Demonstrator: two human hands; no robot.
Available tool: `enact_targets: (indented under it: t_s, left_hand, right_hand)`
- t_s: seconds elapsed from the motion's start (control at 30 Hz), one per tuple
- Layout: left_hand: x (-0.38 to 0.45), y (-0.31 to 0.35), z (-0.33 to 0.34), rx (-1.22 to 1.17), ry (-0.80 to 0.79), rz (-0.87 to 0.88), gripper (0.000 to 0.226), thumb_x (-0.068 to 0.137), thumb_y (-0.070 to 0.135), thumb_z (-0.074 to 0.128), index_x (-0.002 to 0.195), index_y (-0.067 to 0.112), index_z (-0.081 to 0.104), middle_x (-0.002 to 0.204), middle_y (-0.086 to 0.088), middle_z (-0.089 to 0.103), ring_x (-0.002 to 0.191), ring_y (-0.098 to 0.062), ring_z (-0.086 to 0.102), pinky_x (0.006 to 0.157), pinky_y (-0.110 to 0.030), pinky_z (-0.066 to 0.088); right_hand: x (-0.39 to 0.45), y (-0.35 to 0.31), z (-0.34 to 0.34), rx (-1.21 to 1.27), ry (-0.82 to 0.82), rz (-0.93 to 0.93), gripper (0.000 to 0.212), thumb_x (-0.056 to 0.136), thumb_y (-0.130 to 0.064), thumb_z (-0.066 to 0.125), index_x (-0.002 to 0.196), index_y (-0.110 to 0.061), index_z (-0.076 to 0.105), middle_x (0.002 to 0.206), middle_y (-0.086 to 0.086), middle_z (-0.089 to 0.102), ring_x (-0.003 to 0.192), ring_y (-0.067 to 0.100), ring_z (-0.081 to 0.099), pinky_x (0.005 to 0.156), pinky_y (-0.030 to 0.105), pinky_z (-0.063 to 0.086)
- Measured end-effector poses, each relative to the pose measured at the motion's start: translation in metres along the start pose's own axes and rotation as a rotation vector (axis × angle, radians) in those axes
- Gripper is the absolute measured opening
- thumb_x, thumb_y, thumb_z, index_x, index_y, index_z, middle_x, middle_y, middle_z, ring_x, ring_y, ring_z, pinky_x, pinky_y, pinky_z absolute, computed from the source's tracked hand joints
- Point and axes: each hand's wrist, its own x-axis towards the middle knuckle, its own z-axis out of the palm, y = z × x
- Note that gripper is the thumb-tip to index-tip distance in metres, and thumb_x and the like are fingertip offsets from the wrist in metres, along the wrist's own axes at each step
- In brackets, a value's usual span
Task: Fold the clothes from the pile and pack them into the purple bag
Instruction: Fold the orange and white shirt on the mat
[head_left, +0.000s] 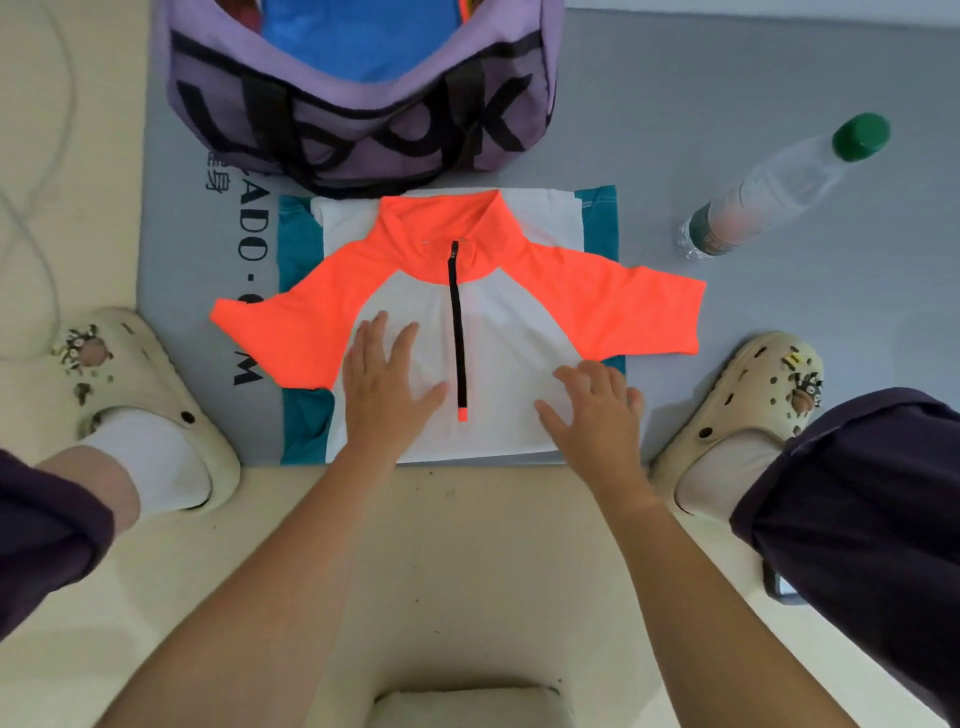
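Head view: an orange-and-white zip shirt (498, 332) lies face up, sleeves spread, on a stack of folded clothes (304, 421) on a grey mat (727, 156). The left hand (384, 382) presses flat on the shirt left of the zip, fingers straight, grasping nothing. The right hand (595, 410) rests on the shirt's near right part, fingers slightly bent, nothing gripped. The purple bag (363, 109) stands open just beyond the stack, blue fabric inside. A water bottle (779, 187) lies far right

Grey mat (727, 104) on a cream floor (467, 571)
Purple bag (363, 119) sat top centre, bottle (779, 187) upper right, teal garment (301, 249) mid-frame.
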Motion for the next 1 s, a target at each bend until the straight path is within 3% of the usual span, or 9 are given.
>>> enact_targets:
  t_s: [0.1,0.17,0.3,0.4,0.57,0.67,0.77,0.87,1.0]
  left_hand:
    - [0.000,-0.036,-0.031,-0.108,0.325,-0.376,0.058,0.081,0.030,0.071,0.133,0.008,0.053,0.145,-0.019,0.042,0.134,-0.039,0.037,0.109,-0.047,0.030]
    - [0.000,-0.067,-0.048,-0.154,0.360,-0.607,0.043,0.082,0.027,0.067,0.118,0.004,0.057,0.122,-0.017,0.058,0.116,-0.037,0.051,0.096,-0.047,0.041]
    - [-0.021,-0.098,-0.055,-0.321,0.035,-0.721,0.032,0.087,0.040,0.067,0.085,0.008,0.063,0.081,-0.006,0.067,0.082,-0.026,0.063,0.073,-0.036,0.049]
    - [-0.037,-0.106,-0.050,-0.265,-0.124,-0.673,0.040,0.084,0.043,0.072,0.065,0.012,0.055,0.059,0.002,0.055,0.064,-0.019,0.055,0.050,-0.025,0.032]
    - [-0.034,-0.113,-0.052,-0.344,-0.150,-0.658,0.034,0.082,0.041,0.074,0.065,0.016,0.058,0.059,0.007,0.052,0.057,-0.011,0.048,0.055,-0.028,0.032]
    - [-0.032,-0.115,-0.056,-0.597,-0.017,-0.734,0.020,0.081,0.027,0.077,0.071,0.018,0.061,0.067,0.006,0.058,0.063,-0.011,0.051,0.060,-0.026,0.039]
    - [-0.035,-0.125,-0.059,-0.663,0.044,-0.805,0.023,0.084,0.016,0.070,0.073,0.018,0.050,0.070,0.001,0.054,0.068,-0.021,0.053,0.063,-0.034,0.042]
    - [-0.035,-0.131,-0.058,-0.639,0.025,-0.839,0.016,0.089,0.019,0.064,0.082,0.017,0.050,0.085,-0.011,0.062,0.076,-0.027,0.060,0.076,-0.049,0.053]
    - [-0.038,-0.134,-0.061,-0.548,-0.137,-0.697,0.036,0.079,0.033,0.078,0.103,0.020,0.055,0.085,-0.001,0.064,0.080,-0.020,0.063,0.073,-0.039,0.052]
  right_hand:
    - [0.006,-0.027,0.014,-0.047,0.204,-0.046,0.029,0.082,-0.036,0.070,0.099,-0.012,0.069,0.122,0.013,0.060,0.116,0.036,0.054,0.098,0.050,0.033]
    - [0.011,-0.057,0.024,-0.037,0.197,-0.163,0.033,0.082,-0.036,0.068,0.105,-0.012,0.068,0.127,0.014,0.059,0.121,0.036,0.053,0.098,0.053,0.037]
    - [0.022,-0.119,0.043,-0.009,-0.040,-0.358,0.056,0.086,-0.045,0.064,0.134,-0.017,0.056,0.148,0.012,0.045,0.138,0.035,0.039,0.104,0.053,0.035]
    - [0.026,-0.137,0.060,-0.100,-0.224,-0.365,0.071,0.090,-0.055,0.052,0.151,-0.025,0.030,0.162,0.007,0.017,0.149,0.030,0.014,0.111,0.054,0.021]
    - [0.026,-0.134,0.069,-0.152,-0.207,-0.375,0.080,0.087,-0.061,0.053,0.154,-0.029,0.023,0.163,0.005,0.015,0.149,0.029,0.014,0.112,0.056,0.022]
    - [0.029,-0.132,0.070,-0.160,-0.225,-0.377,0.083,0.085,-0.062,0.056,0.154,-0.030,0.021,0.163,0.004,0.012,0.150,0.028,0.011,0.112,0.057,0.020]
    - [0.027,-0.133,0.071,-0.150,-0.213,-0.367,0.084,0.083,-0.061,0.059,0.153,-0.028,0.026,0.163,0.004,0.015,0.150,0.029,0.013,0.112,0.057,0.020]
    - [0.026,-0.133,0.070,-0.147,-0.194,-0.371,0.083,0.083,-0.061,0.060,0.152,-0.027,0.028,0.162,0.004,0.017,0.149,0.029,0.014,0.111,0.058,0.022]
    - [0.026,-0.134,0.069,-0.157,-0.196,-0.377,0.083,0.084,-0.062,0.058,0.153,-0.026,0.028,0.162,0.005,0.017,0.150,0.029,0.014,0.111,0.057,0.022]
